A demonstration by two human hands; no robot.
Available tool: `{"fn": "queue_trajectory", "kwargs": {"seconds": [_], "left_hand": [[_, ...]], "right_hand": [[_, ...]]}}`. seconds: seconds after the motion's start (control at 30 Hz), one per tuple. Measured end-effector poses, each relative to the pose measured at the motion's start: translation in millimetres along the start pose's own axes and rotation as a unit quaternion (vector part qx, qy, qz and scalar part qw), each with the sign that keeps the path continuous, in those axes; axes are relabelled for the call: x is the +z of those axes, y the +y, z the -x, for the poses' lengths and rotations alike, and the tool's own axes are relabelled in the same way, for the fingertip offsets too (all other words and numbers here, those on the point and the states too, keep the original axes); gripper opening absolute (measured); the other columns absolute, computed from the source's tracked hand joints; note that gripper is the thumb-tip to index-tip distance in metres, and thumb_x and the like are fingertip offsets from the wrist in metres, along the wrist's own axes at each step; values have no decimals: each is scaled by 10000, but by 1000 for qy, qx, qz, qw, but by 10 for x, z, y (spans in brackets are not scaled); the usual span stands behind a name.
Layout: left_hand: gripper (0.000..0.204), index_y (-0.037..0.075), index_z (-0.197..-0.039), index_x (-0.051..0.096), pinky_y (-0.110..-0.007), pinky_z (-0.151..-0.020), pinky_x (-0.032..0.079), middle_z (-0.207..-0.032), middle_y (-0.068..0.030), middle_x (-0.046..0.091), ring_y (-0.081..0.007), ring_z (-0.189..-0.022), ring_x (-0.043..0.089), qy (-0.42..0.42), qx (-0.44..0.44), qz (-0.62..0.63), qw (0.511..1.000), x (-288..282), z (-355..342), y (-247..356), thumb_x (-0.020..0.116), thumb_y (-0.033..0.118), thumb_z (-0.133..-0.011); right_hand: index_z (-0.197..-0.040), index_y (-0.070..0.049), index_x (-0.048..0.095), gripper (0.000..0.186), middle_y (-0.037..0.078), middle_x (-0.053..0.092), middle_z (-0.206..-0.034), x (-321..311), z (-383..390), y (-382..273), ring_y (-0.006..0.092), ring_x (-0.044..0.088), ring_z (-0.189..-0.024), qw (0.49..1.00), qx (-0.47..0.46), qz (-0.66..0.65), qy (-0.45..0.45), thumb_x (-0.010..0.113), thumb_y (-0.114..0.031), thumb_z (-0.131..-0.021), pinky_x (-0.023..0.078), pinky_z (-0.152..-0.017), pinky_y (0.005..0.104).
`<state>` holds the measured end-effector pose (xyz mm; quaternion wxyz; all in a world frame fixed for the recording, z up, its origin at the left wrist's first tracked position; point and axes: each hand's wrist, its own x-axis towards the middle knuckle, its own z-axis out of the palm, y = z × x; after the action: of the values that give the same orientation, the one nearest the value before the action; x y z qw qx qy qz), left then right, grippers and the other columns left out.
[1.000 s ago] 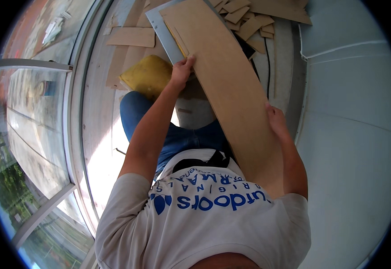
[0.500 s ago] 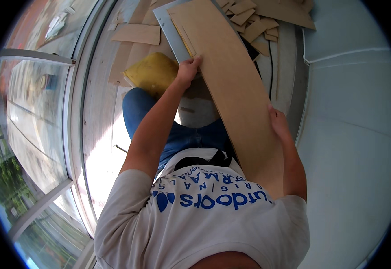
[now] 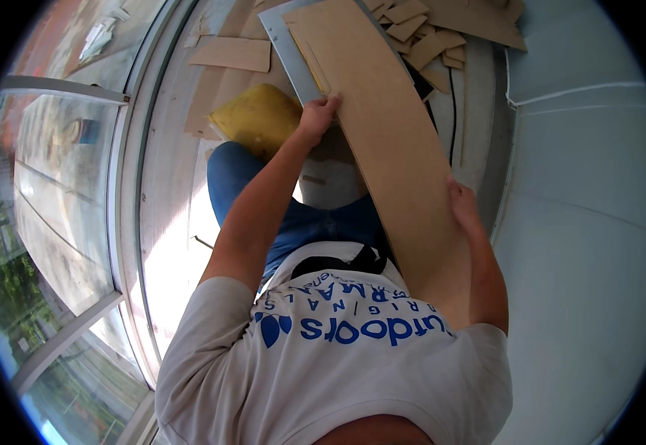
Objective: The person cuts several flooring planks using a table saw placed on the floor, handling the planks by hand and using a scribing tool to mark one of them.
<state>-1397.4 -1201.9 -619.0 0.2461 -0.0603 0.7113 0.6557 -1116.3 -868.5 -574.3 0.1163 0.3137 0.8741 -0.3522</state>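
Note:
A long brown wooden board (image 3: pixel 389 126) slants from the far middle down to the right side of my body. My left hand (image 3: pixel 318 119) grips its left edge, thumb on top and the fingers partly hidden. My right hand (image 3: pixel 463 202) is closed on the right edge, nearer to me, its fingertips out of sight under the board. Beneath the far end lies a flat grey metal plate (image 3: pixel 284 46), showing along the left side. A narrow yellow strip (image 3: pixel 315 70) runs by the board's left edge, just beyond my left hand.
A yellow cushion-like bundle (image 3: pixel 257 117) lies beside my bent left knee (image 3: pixel 228 174). Small board offcuts (image 3: pixel 419 41) are heaped at the far right, near a black cable (image 3: pixel 453 111). Another flat piece (image 3: pixel 230 53) lies far left. Glass panels (image 3: pixel 63 193) stand left, a pale wall (image 3: pixel 582 245) right.
The view has shifted slightly, so everything appears a little farther right. Both hands keep their hold on the board, which stays at nearly the same slant.

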Motion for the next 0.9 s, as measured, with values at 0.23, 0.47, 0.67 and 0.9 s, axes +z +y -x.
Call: {"fn": "queue_trajectory", "kwargs": {"seconds": [0.23,0.47,0.67,0.9], "left_hand": [[515,-102,-964,731,-340,-760,567,-866,-111,722,-182,-785,679,4,-2,-6,1000,29,-13,-108,694,411,-976],[499,-99,-983,732,-337,-760,578,-875,-115,729,-188,-786,690,-8,-10,-10,1000,77,135,-1,687,398,-990],[473,-102,-1030,724,-340,-771,586,-919,-127,737,-204,-815,705,-23,-16,8,1000,133,159,-53,666,368,-1009],[560,-136,-1094,692,-351,-835,596,-988,-161,741,-237,-902,721,-42,-39,-28,998,142,186,-52,654,417,-1017]], "right_hand": [[-900,87,644,779,250,651,-798,16,-5,123,376,627,-762,1000,-7,-14,-9,439,-652,-1037,472,-730,473],[-919,91,649,805,231,645,-784,32,6,233,331,646,-771,1000,-20,-4,-2,420,-672,-1037,477,-735,461],[-986,80,674,779,240,667,-831,82,-37,473,354,668,-823,999,-41,-24,11,422,-655,-1042,488,-769,448],[-1039,71,693,732,260,710,-928,-93,134,198,381,701,-927,1000,-6,-5,-23,436,-614,-1053,506,-839,428]]}}
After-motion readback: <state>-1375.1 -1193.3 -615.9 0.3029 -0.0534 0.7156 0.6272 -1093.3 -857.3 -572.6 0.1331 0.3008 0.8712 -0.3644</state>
